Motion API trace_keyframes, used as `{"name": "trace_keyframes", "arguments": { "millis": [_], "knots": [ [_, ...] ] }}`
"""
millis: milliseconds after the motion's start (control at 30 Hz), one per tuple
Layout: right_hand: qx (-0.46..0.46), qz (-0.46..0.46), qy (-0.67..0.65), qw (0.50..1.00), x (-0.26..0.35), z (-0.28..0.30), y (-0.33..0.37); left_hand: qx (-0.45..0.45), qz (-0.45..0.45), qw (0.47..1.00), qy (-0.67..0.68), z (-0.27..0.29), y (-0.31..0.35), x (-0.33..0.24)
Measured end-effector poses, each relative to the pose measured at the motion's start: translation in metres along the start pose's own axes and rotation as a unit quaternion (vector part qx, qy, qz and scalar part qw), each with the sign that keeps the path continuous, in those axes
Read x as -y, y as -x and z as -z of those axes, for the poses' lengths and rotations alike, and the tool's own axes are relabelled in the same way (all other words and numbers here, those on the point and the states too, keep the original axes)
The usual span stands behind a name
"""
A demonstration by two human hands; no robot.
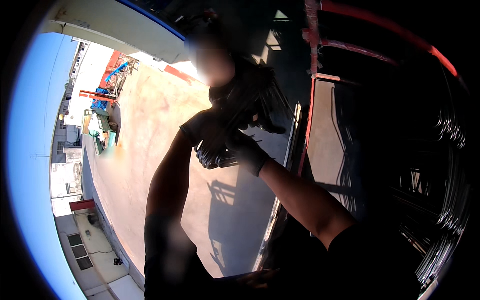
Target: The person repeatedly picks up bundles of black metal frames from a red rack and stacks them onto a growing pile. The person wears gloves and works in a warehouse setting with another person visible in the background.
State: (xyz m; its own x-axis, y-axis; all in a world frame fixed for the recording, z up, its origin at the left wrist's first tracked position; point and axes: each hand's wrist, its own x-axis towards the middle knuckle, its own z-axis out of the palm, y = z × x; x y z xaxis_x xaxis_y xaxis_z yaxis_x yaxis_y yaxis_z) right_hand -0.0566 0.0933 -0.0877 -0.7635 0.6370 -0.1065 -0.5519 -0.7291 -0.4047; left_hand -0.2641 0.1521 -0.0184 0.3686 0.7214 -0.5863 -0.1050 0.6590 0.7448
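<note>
Sunlit floor, blue sky, window

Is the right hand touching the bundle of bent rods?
Touching: the head view shows the gloved right hand against the bundle of bent rods, with no gap between them.

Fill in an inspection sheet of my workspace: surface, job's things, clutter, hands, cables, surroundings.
Surface: pale ground, partly sunlit, partly in shadow.
Job's things: bundle of dark bent rods, held off the ground; finer detail too dark to tell.
Clutter: green container and blue pieces at the picture's left; many thin rods at its right.
Hands: left hand and right hand, both dark-gloved, hold the bundle.
Cables: thin line against the sky, perhaps a wire; otherwise nothing seen.
Surroundings: another person opposite; red frame; building window.
</note>
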Motion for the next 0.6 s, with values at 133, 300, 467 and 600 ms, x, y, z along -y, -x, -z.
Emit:
{"name": "trace_keyframes", "arguments": {
  "millis": [133,300,467,600],
  "knots": [
    [-0.054,0.000,-0.066,0.996,-0.013,-0.013,0.040,0.027,0.031,0.993,-0.114,-0.081,0.019,0.010],
    [-0.099,0.018,0.043,0.994,0.015,-0.051,0.120,0.079,0.014,0.995,0.053,-0.136,0.053,0.040],
    [-0.079,0.078,0.088,0.990,0.050,-0.067,0.192,0.290,0.008,0.931,0.220,-0.212,0.032,0.044],
    [-0.105,0.056,0.138,0.983,0.061,-0.074,0.266,0.068,-0.216,0.952,0.204,-0.261,0.006,0.090]
  ]
}}
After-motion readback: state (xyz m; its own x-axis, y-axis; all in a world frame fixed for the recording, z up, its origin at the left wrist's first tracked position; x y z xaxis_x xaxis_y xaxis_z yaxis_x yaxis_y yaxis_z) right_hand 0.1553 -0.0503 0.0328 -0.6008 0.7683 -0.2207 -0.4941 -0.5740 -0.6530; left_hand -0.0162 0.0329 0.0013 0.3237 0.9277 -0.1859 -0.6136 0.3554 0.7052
